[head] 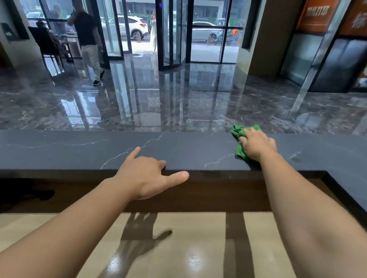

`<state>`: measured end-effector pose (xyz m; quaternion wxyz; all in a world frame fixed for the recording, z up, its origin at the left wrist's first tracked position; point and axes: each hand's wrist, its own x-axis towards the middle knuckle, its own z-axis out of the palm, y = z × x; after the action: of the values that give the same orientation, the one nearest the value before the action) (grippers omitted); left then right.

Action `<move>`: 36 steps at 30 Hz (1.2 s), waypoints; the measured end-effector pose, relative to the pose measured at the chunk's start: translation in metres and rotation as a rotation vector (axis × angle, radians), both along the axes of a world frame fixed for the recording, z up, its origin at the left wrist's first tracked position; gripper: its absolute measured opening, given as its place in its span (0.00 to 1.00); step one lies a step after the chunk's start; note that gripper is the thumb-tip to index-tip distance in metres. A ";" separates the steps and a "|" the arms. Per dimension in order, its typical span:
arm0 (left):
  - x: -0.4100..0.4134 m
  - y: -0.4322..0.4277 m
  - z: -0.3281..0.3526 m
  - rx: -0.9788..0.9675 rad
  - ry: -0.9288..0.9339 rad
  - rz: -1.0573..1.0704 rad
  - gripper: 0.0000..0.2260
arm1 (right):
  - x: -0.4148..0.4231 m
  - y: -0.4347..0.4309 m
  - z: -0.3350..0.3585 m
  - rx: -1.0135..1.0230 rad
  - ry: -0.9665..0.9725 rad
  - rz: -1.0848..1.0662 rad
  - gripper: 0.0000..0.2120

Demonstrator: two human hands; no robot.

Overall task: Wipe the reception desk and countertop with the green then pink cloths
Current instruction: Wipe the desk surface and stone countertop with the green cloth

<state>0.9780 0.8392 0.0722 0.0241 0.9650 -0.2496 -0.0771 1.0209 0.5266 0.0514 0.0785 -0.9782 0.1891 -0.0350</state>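
A dark marble countertop (67,149) runs across the view, raised above a lower beige desk surface (191,249). The green cloth (240,132) lies crumpled on the countertop near its far edge, right of centre. My right hand (258,144) presses flat on top of the cloth, covering most of it. My left hand (146,177) rests at the countertop's near edge with nothing in it, index finger and thumb spread, the other fingers curled over the edge. No pink cloth is in view.
The countertop turns a corner on the right (355,174) and runs toward me. A black object (9,191) sits at the desk's left end. Beyond the counter is a glossy marble lobby floor, where a person (88,39) walks near glass doors.
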 end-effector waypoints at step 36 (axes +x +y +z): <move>-0.071 -0.024 -0.013 -0.296 -0.061 0.012 0.40 | -0.108 0.035 -0.018 -0.138 -0.108 0.224 0.31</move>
<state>0.9071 0.8155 0.0589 0.1589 0.9543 -0.2529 -0.0097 0.9133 0.5619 0.0334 0.0244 -0.9929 0.0713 -0.0917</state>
